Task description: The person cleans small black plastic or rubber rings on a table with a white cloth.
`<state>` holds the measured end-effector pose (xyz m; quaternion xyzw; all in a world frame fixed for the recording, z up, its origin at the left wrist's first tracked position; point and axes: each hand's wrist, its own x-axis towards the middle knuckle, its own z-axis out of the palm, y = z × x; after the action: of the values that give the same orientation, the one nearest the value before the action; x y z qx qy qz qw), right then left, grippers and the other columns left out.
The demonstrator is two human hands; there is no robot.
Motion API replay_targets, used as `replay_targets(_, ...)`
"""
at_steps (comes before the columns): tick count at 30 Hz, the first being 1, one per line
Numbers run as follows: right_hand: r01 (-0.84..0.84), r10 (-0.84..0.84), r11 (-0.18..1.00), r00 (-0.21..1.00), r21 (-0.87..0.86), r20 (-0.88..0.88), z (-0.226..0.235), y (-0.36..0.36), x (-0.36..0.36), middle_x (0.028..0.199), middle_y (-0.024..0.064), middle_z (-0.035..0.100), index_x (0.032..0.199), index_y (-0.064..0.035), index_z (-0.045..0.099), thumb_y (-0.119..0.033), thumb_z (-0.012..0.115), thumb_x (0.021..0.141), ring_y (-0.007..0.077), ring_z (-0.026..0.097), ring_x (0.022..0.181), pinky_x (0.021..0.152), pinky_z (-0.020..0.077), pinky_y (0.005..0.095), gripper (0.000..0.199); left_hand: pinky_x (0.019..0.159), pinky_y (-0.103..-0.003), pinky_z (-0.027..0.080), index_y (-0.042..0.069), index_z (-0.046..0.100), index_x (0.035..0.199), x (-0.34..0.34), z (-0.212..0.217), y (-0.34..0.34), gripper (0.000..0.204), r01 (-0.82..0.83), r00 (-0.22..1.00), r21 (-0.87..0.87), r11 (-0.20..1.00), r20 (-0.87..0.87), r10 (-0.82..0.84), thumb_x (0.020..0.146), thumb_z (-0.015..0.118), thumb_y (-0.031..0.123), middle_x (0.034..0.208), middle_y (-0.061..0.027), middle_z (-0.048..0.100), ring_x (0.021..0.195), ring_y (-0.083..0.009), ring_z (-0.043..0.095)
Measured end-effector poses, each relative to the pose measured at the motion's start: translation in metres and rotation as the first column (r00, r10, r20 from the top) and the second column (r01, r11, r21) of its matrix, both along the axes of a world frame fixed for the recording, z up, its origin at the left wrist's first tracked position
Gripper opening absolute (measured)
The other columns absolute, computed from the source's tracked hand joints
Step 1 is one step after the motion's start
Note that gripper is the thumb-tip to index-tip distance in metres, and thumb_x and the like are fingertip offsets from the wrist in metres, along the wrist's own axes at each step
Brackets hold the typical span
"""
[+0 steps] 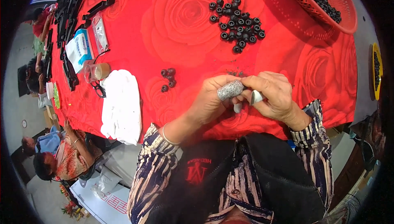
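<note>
My left hand (207, 103) and my right hand (276, 94) meet over the near part of the red table, fingers closed and fingertips together. A grey speckled finger sleeve (230, 89) covers a finger of my left hand. Pale coverings also show at the fingertips, one with a dark edge (256, 97) by my right hand. Whatever the fingers pinch is mostly hidden; only a small dark spot shows between them. Just beyond lie tiny black scraps (236, 73). A small group of round black parts (168, 78) sits to the left, and a larger pile (242, 27) farther off.
A red perforated basket (349, 16) of black parts stands far right. Left of my hands are a white cloth (121, 107), a clear cup (100, 71), a blue-and-white packet (79, 50) and long black pieces (70, 16). Other people (67, 158) sit along the left.
</note>
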<state>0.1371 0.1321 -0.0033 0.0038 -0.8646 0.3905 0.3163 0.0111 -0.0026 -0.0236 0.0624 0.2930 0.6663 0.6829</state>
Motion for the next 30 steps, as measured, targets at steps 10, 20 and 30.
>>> replay_targets(10, -0.012, 0.018, 0.992, 0.999, -0.126, 0.047, -0.003, -0.002, -0.003, 0.07, 0.01, 0.061, 0.095, 0.0016, 0.062, -0.001, 0.069, 0.072, 0.0202, 0.056, 0.052, 0.047, 0.0436, 0.0304, 0.024, 0.058, -0.022, 0.052, -0.001, 0.059, 0.1, -0.004, -0.012, -0.003, 0.017, 0.037, 0.994, 0.037, 0.999, -0.109, -0.033, 0.089, 0.059, 0.013, 0.081, -0.006, 0.064, 0.066, -0.0092, 0.06)
replay_targets(20, 0.103, -0.104, 0.992, 0.995, -0.074, -0.005, 0.001, 0.0, -0.004, 0.06, 0.008, 0.055, 0.081, -0.002, 0.06, 0.0, 0.069, 0.071, 0.0198, 0.054, 0.048, 0.044, 0.0409, 0.0293, 0.014, 0.058, -0.02, 0.045, 0.001, 0.064, 0.092, -0.016, 0.021, 0.001, 0.012, -0.182, 0.713, 0.044, 0.982, -0.682, 0.163, 0.083, 0.066, 0.009, 0.077, -0.0022, 0.063, 0.068, -0.0064, 0.057)
replay_targets(30, 0.238, -0.24, 0.968, 0.971, -0.084, -0.009, -0.005, 0.008, -0.007, 0.062, 0.0094, 0.055, 0.081, -0.0006, 0.058, 0.004, 0.061, 0.075, 0.021, 0.054, 0.051, 0.047, 0.0414, 0.0298, 0.009, 0.056, -0.034, 0.041, 0.009, 0.062, 0.075, -0.061, 0.032, 0.002, 0.014, -0.388, -0.576, 0.13, 0.913, -0.807, -0.13, 0.066, 0.073, 0.012, 0.066, -0.0031, 0.056, 0.062, -0.0214, 0.052)
